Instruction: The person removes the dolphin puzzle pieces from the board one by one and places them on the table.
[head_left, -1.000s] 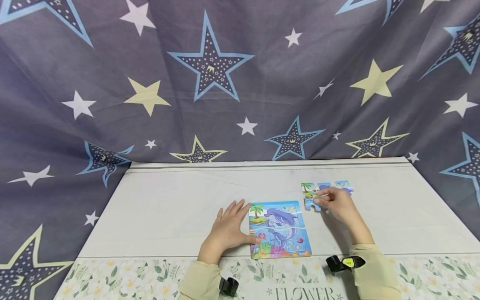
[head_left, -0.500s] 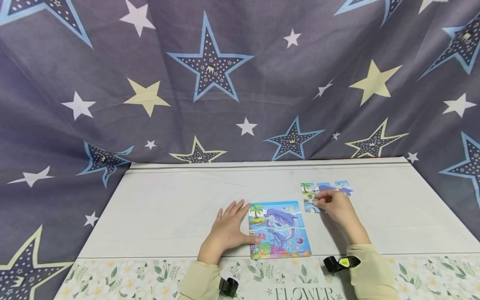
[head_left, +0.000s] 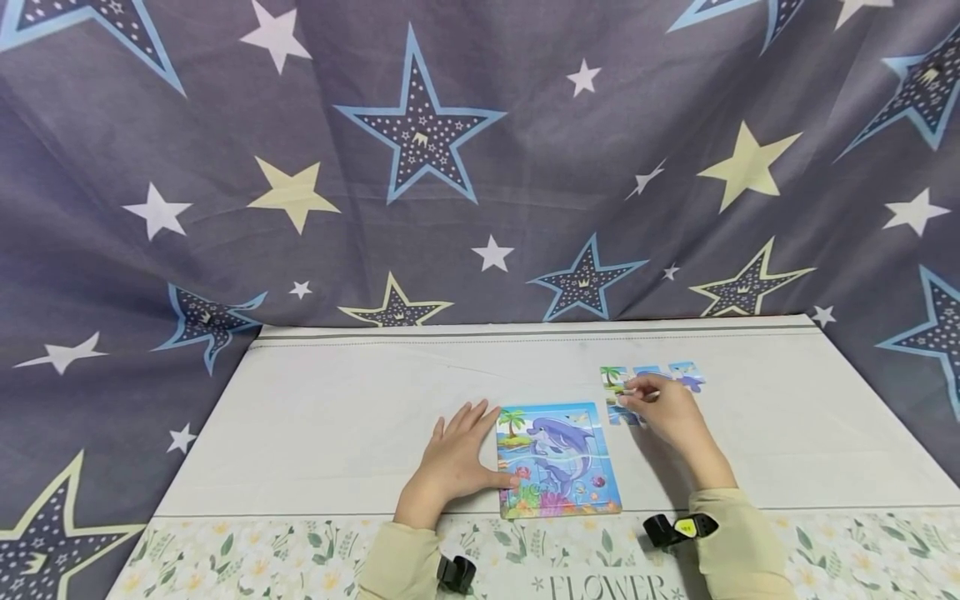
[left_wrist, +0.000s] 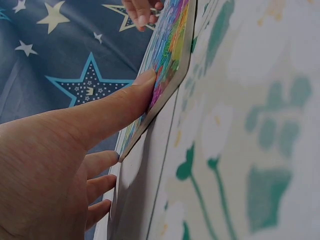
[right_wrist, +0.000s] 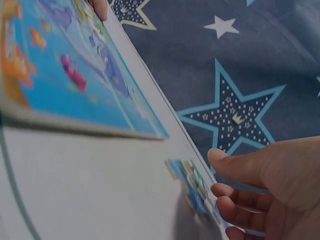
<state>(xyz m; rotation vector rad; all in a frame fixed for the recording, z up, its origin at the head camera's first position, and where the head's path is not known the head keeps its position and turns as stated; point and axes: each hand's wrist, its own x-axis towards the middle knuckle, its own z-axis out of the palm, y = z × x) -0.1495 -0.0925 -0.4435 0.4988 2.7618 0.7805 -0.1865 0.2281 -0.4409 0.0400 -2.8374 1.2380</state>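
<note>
My left hand (head_left: 453, 462) lies spread along the left side of a framed dolphin jigsaw puzzle (head_left: 558, 454). Its thumb rests on the puzzle's left edge, and the other fingertips reach the upper left corner, as the left wrist view also shows. To the right, my right hand (head_left: 671, 408) is over several loose jigsaw pieces (head_left: 611, 377), fingertips right at the palm-tree piece. In the right wrist view, thumb (right_wrist: 235, 162) and fingers stand apart, with a gap between them and the pieces (right_wrist: 192, 187) just beyond. The hand hides part of the pieces.
The white tabletop (head_left: 337, 417) has a flowered front band with lettering (head_left: 611, 586). A dark curtain with stars (head_left: 450, 233) hangs along the back and sides. Each sleeve carries a black wrist strap (head_left: 457, 573).
My right hand has shifted slightly left over the loose pieces, and the lower piece has moved a little. My left hand and the puzzle have stayed put.
</note>
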